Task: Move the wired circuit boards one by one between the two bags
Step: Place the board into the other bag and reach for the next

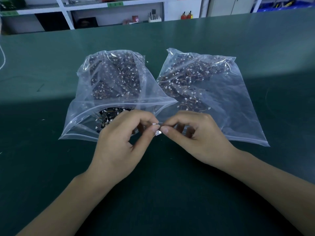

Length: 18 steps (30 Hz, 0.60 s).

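Two clear bags of wired boards, left bag (109, 92) and right bag (211, 99), lie on a green worktop (51, 65). Left hand (122, 142) and right hand (196, 137) pinch one small board (157, 129) between them.

Just one camera here, sitting on the person's head and looking forward and down over the green tabletop (51, 68), so both forearms are coming in from the bottom edge. It's hanging pretty close, with the left hand (122, 142) and right hand (194, 138) landing mid-frame, while the wide lens is also catching the white shelves (68, 16) along the top.
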Each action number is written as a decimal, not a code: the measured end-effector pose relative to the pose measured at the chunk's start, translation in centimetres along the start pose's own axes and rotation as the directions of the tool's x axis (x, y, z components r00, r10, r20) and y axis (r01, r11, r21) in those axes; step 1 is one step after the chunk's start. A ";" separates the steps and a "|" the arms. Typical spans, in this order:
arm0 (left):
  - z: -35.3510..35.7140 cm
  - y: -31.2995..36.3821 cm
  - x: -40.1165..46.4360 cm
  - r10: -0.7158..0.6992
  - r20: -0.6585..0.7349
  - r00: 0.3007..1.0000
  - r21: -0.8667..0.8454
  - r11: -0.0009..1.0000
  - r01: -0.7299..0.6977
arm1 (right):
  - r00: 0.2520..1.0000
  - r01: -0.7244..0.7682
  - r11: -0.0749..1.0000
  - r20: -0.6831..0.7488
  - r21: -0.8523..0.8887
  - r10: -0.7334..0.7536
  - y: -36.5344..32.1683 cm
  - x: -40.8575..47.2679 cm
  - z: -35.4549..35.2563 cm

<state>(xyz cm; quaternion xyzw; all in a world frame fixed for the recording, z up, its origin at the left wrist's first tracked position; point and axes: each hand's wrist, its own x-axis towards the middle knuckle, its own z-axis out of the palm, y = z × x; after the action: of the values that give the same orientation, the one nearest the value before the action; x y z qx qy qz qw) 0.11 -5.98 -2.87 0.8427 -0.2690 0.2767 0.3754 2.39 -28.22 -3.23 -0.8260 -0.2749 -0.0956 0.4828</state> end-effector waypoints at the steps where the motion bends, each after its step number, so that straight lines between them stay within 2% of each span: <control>1: 0.0 0.1 0.0 0.003 0.005 1.000 -0.005 1.000 -0.003 | 1.000 -0.004 1.000 0.016 0.009 0.004 0.0 0.0 0.0; 11: 0.0 0.2 0.1 0.002 0.003 1.000 -0.058 0.998 -0.002 | 0.984 -0.119 0.970 0.158 0.212 0.086 -0.4 -0.4 -0.1; 18: -0.1 0.1 0.0 -0.109 0.056 0.992 -0.069 0.991 0.113 | 0.986 -0.161 0.955 0.080 0.249 0.146 -0.3 -0.3 -0.5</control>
<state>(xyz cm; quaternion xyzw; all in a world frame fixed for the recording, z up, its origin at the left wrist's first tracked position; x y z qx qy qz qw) 0.02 -5.96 -2.79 0.8493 -0.2410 0.2236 0.4131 2.04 -28.57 -2.84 -0.7785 -0.2344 0.0032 0.5822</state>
